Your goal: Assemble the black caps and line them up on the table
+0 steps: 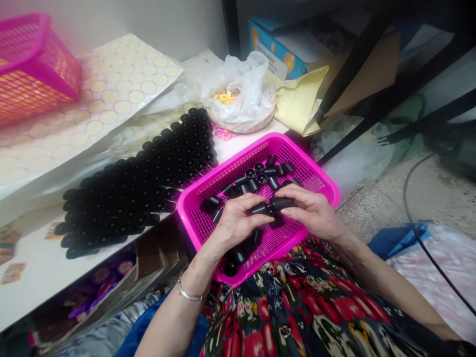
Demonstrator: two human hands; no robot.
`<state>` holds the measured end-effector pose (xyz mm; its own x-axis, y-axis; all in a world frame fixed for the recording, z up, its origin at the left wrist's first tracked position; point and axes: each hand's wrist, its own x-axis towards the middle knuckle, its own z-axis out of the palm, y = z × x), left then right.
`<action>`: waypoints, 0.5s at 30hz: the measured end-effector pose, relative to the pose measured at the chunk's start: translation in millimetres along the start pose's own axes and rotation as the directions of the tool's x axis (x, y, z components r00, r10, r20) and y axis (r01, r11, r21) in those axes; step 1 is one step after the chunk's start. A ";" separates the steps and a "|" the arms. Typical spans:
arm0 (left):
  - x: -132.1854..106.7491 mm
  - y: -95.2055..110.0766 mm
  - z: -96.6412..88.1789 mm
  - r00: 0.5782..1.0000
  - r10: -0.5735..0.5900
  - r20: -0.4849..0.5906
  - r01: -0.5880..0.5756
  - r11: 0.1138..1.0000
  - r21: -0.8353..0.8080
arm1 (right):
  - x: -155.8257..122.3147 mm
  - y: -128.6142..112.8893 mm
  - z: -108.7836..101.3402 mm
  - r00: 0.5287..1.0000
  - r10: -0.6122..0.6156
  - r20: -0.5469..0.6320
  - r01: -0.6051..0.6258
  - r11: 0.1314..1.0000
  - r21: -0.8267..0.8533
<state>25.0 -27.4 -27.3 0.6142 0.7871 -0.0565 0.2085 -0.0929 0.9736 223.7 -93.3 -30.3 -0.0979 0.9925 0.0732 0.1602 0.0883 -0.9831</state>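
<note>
Above a pink plastic basket (332,197) on my lap, both hands are closed on small black parts. My left hand (240,218) pinches a short black plastic cap (259,208) between thumb and fingers. A slightly longer black tapered piece (281,203) is gripped by my right hand (312,210). The two pieces lie end to end, close together; whether they are joined I cannot tell. Loose black caps (261,178) lie scattered in the basket, some on their sides, some showing round open ends. My hands hide part of the basket's middle.
On the white table (33,292) at left stand many black pieces (137,183) in tight rows. Behind them are a sheet of round stickers (122,106) and another pink basket (48,64). A plastic bag (241,94) and a blue box (275,49) are farther back. Black metal bars (357,134) slant at right.
</note>
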 end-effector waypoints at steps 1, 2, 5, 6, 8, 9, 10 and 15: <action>-0.2 0.5 0.7 0.999 -0.032 -0.011 0.031 0.999 -0.039 | 0.2 -0.3 -0.4 1.000 0.000 0.006 0.000 1.000 -0.005; -0.3 0.6 1.7 0.998 -0.069 -0.014 0.067 0.994 -0.086 | 0.5 -0.6 -0.8 1.000 0.000 0.009 0.000 1.000 -0.011; 0.7 -1.3 6.6 0.987 -0.162 0.020 0.163 0.968 -0.190 | 1.0 -2.9 -1.1 0.999 0.000 0.036 0.002 0.999 -0.045; 1.5 -2.4 8.8 0.985 -0.173 0.021 0.173 0.963 -0.207 | 0.9 -3.9 -0.6 0.999 0.003 0.052 0.000 0.999 -0.053; 3.0 -3.5 13.3 0.984 -0.173 -0.041 0.159 0.960 -0.231 | -0.1 -5.4 1.4 0.997 0.029 0.074 -0.026 0.999 -0.039; 3.5 -3.3 15.4 0.980 -0.169 -0.103 0.141 0.961 -0.237 | -1.0 -5.6 2.8 0.996 0.057 0.067 -0.056 0.998 -0.012; 3.6 -2.4 17.2 0.972 -0.162 -0.172 0.120 0.965 -0.232 | -2.0 -5.0 4.4 0.994 0.098 0.043 -0.099 0.995 0.025; -4.7 3.4 29.1 0.944 0.039 -0.328 -0.008 0.995 0.096 | -3.6 9.1 17.7 0.938 0.311 -0.154 -0.276 0.937 0.212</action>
<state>45.0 -49.1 -30.1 0.3379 0.9394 0.0572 0.2759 -0.1570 0.9483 208.1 -97.5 -42.5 0.1092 0.9713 -0.2113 -0.0309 -0.2092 -0.9774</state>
